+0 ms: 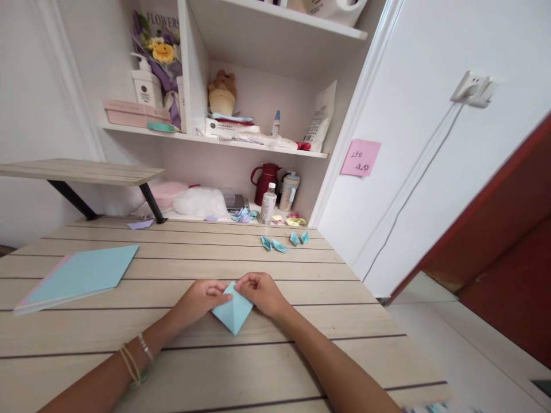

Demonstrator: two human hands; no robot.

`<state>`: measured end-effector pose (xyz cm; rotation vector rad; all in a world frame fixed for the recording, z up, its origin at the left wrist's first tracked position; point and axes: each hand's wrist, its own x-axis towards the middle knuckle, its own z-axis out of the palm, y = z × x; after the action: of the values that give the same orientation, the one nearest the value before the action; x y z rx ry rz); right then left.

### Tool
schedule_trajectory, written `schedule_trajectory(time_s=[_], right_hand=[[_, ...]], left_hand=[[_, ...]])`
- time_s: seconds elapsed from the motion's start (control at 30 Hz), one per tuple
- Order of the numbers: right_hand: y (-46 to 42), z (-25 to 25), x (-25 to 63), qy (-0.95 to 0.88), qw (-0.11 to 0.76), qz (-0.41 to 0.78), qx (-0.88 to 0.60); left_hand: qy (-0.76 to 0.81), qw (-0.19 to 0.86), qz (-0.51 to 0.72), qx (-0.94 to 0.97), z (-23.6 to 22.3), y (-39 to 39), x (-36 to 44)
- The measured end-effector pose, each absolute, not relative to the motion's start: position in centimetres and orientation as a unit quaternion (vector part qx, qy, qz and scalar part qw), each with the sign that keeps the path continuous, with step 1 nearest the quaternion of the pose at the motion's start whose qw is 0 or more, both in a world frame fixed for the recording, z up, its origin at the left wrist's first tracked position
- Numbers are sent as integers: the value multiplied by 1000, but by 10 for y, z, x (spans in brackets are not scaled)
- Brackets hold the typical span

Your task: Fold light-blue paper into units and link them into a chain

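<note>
A small square of light blue folded paper [233, 315] lies on the slatted table, one corner toward me and a crease down its middle. My left hand [208, 295] pinches its upper left edge between thumb and fingers. At the top corner, my right hand [260, 291] holds the paper with its fingers closed together. The fingers cover part of the far edges. Beyond the hands sit several folded blue paper pieces, shaped like little boats [280, 246].
A stack of coloured paper sheets [86, 272], blue on top, lies at the left. A small raised shelf [81, 171] stands behind it. A bottle [267, 204], a red jug [266, 180] and paper scraps [244, 215] line the back, below a cabinet shelf [258, 147].
</note>
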<state>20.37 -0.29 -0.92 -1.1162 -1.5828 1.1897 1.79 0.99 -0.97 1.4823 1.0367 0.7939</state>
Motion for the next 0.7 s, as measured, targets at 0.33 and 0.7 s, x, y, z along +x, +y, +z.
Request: schedule_trajectory(time_s=[0.33,0.7], right_hand=[[-7,10,214,-664,429,501,-352],[-1,10,223,-622,425,573,-322]], left_hand=[[431,548,449,558,4,8,17],[354,618,412,569,10,6,16]])
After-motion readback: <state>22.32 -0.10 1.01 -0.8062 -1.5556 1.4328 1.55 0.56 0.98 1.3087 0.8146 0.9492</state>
